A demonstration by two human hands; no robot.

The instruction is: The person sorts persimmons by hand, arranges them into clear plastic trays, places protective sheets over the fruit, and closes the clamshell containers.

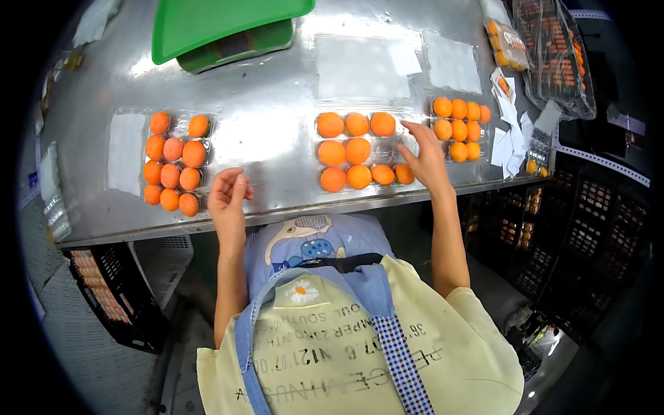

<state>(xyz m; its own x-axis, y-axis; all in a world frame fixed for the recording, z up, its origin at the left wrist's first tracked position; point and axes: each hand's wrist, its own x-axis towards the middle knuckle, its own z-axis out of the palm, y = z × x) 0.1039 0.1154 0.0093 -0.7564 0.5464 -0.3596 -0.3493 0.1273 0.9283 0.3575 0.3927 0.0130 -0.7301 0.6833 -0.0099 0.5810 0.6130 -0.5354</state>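
11 orange fruits (173,149) sit in the left clear tray (179,128), 9 in the middle tray (382,151), in rows of 3, 2 and 4, and perhaps 9 in the right tray (485,131), whose far corner is hard to read. All 3 trays lie on the metal table (266,124), with 1 green tray (228,21) beyond. The left hand (230,191) is near the left tray, its fingers curled; I cannot tell whether they grasp anything. The right hand (423,153), fingers parted and holding 0 fruits, hovers at the middle tray's right edge.
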